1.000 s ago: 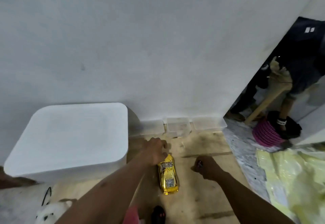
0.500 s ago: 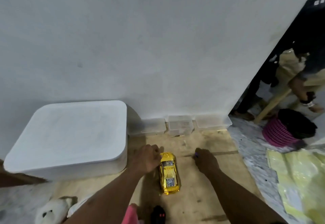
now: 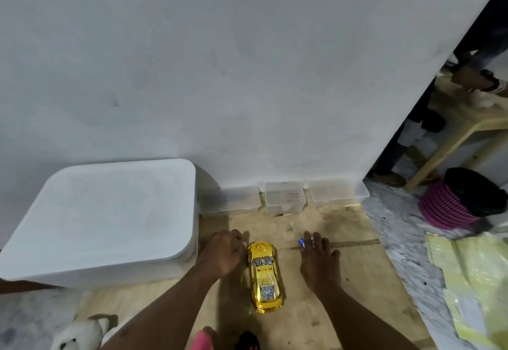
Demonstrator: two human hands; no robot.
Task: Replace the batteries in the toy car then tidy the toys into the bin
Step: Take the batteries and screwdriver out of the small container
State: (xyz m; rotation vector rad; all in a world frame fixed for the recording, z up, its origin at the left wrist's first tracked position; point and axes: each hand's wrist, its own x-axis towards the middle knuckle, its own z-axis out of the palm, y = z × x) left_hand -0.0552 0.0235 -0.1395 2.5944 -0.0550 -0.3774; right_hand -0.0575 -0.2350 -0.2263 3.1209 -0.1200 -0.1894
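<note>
A shiny yellow toy car (image 3: pixel 264 276) stands on its wheels on the wooden board, nose toward the wall. My left hand (image 3: pixel 224 253) rests beside its front left corner with the fingers curled, knuckles against the car. My right hand (image 3: pixel 319 260) lies flat on the board to the car's right, fingers spread. Small blue-and-white batteries (image 3: pixel 303 241) lie at its fingertips. A large white bin (image 3: pixel 90 228) with its lid on stands at the left.
Three small clear tubs (image 3: pixel 284 197) line the foot of the wall. A white plush toy (image 3: pixel 78 334), a pink item (image 3: pixel 202 340) and a black item (image 3: pixel 247 341) lie at the bottom edge. A pink basket (image 3: pixel 450 206) and another person are at the right.
My right hand has moved forward, away from the car's side, and gone from a fist to flat, with batteries now at its fingertips. My left hand has slid back beside the car's front.
</note>
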